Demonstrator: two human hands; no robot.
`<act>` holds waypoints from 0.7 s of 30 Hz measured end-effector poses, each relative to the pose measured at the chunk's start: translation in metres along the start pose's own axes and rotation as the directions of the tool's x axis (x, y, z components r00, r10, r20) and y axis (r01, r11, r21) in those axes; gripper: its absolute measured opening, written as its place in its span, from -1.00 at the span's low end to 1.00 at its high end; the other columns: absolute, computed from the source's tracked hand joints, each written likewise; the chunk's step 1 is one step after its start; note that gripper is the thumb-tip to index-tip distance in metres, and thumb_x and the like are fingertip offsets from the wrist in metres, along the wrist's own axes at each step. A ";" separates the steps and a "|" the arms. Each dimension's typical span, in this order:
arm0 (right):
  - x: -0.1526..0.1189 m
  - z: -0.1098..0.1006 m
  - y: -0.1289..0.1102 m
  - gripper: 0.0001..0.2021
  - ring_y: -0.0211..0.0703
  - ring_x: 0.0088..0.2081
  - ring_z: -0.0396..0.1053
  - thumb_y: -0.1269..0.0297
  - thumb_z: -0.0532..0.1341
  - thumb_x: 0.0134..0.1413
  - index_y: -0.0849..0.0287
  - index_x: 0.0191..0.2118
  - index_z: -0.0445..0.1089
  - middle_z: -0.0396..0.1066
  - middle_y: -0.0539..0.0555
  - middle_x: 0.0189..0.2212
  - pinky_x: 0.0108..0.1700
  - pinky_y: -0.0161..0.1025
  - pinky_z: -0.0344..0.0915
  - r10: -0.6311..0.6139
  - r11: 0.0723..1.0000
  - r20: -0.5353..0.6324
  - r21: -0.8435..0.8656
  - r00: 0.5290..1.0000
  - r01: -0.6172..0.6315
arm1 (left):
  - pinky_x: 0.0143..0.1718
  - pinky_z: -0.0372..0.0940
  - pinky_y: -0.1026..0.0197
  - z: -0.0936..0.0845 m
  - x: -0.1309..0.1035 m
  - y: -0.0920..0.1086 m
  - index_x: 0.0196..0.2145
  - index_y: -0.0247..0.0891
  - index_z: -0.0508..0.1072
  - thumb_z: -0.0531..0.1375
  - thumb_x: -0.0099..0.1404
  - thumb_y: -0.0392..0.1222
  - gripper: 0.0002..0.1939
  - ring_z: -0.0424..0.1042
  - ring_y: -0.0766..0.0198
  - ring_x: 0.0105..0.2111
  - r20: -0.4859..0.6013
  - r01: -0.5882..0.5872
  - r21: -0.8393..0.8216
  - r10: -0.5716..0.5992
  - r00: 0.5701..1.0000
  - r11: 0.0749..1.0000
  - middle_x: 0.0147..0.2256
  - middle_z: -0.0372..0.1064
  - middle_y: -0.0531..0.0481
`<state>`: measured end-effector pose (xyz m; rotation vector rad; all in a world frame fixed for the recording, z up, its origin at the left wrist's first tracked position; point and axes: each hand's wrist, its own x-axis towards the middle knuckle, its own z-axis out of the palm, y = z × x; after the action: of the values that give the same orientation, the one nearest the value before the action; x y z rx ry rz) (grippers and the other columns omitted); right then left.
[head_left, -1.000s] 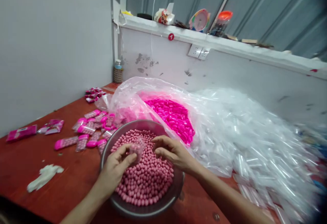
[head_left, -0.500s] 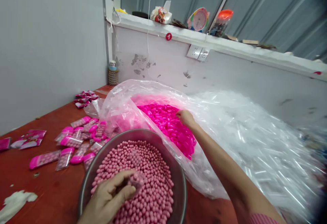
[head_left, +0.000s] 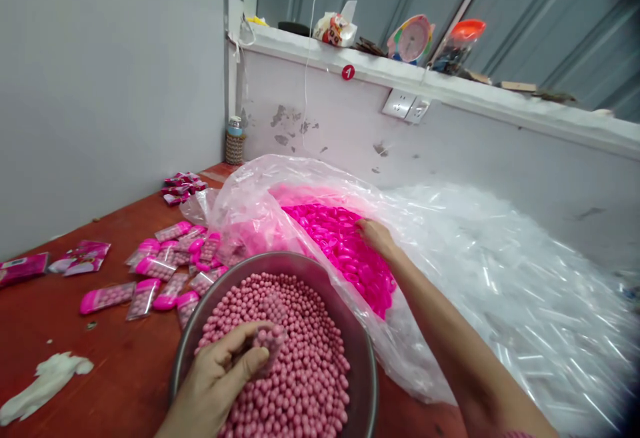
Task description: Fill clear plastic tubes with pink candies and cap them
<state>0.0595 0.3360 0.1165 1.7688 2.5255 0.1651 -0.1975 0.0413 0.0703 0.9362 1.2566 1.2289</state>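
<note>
Over the steel bowl (head_left: pixel 360 365), at its near rim: left hand (head_left: pixel 220 381), fingers (head_left: pixel 250 361) pinching a small clear tube (head_left: pixel 270 339) partly filled with pink candy balls (head_left: pixel 300 371); the tube is lying tilted just above the heap of balls in the bowl.

Beyond the bowl, inside the open plastic bag (head_left: pixel 250 205): right hand (head_left: pixel 374 235), arm reaching forward across the bowl's far right rim, palm down, fingers resting on the bright pink caps (head_left: pixel 350 258). Whether they are closing on a cap cannot be told; the fingertips are hidden among the caps.

Step in hand, as judged: filling is appearing done for this tube, and a cap is being sought. Next move is calling for one cap singled out from the pile and brought back to the tube's open end, with the left hand keeping that end up so no balls are spilling.

Left of the bowl, on the red tabletop (head_left: pixel 100 365): finished capped tubes (head_left: pixel 150 278). Right of the bowl: heap of empty clear tubes (head_left: pixel 510 291).
</note>
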 end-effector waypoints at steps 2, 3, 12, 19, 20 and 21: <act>-0.017 -0.009 0.002 -0.71 -0.08 -0.10 0.32 0.34 -0.04 0.19 0.27 -0.08 0.33 0.37 0.24 -0.14 -0.08 -0.20 0.22 -0.025 0.998 -0.096 0.053 0.995 0.031 | -0.16 0.35 0.17 -0.001 0.001 0.001 -0.15 -0.20 0.45 0.20 0.10 -0.01 -0.63 0.41 0.11 -0.18 0.035 -0.011 -0.020 0.012 0.999 1.000 -0.19 0.46 -0.04; -0.027 -0.014 0.001 -0.71 -0.08 -0.09 0.32 0.34 -0.03 0.18 0.26 -0.07 0.33 0.37 0.23 -0.13 -0.07 -0.21 0.21 -0.051 0.995 -0.139 0.081 0.989 0.062 | -0.15 0.35 0.17 -0.001 0.001 0.002 -0.14 -0.20 0.44 0.19 0.11 -0.03 -0.64 0.41 0.11 -0.18 0.040 -0.021 -0.029 0.022 0.999 0.999 -0.18 0.45 -0.04; -0.149 -0.037 -0.089 -0.77 -0.13 -0.23 0.38 0.27 0.09 0.11 0.13 -0.13 0.37 0.42 0.11 -0.22 -0.20 -0.23 0.29 -0.419 0.719 -0.373 0.420 0.828 0.553 | -0.15 0.34 0.16 0.003 -0.013 0.023 -0.23 -0.24 0.48 0.17 0.16 -0.15 -0.78 0.14 -0.02 0.09 0.087 -0.165 -0.174 0.182 0.979 0.971 0.18 0.04 -0.11; -0.195 -0.029 -0.145 -0.72 -0.16 -0.25 0.39 0.22 0.18 0.03 0.11 -0.10 0.34 0.45 0.06 -0.27 -0.22 -0.26 0.32 -0.436 0.450 -0.217 0.787 0.873 0.421 | -0.23 0.34 0.16 0.004 -0.013 0.018 -0.26 -0.33 0.44 0.20 0.13 -0.13 -0.76 0.41 0.21 -0.29 0.086 -0.170 -0.280 0.201 0.976 0.945 -0.27 0.42 -0.09; -0.197 -0.025 -0.150 -0.72 -0.16 -0.26 0.40 0.21 0.17 0.03 0.12 -0.10 0.34 0.45 0.05 -0.28 -0.23 -0.26 0.33 -0.421 0.395 -0.192 0.841 0.887 0.370 | -0.24 0.33 0.18 0.004 -0.013 0.018 -0.29 -0.34 0.44 0.21 0.12 -0.14 -0.77 0.40 0.24 -0.32 0.100 -0.176 -0.266 0.209 0.973 0.948 -0.31 0.42 -0.07; -0.199 -0.022 -0.154 -0.73 -0.16 -0.27 0.40 0.21 0.17 0.04 0.12 -0.11 0.34 0.45 0.05 -0.30 -0.23 -0.26 0.33 -0.407 0.339 -0.178 0.882 0.896 0.329 | -0.25 0.33 0.20 0.005 -0.012 0.018 -0.31 -0.35 0.44 0.21 0.12 -0.14 -0.78 0.39 0.25 -0.32 0.115 -0.181 -0.250 0.214 0.970 0.951 -0.34 0.41 -0.06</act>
<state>-0.0185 0.0961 0.1163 1.1210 3.0766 -1.5528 -0.1941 0.0324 0.0904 0.9705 0.8964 1.4096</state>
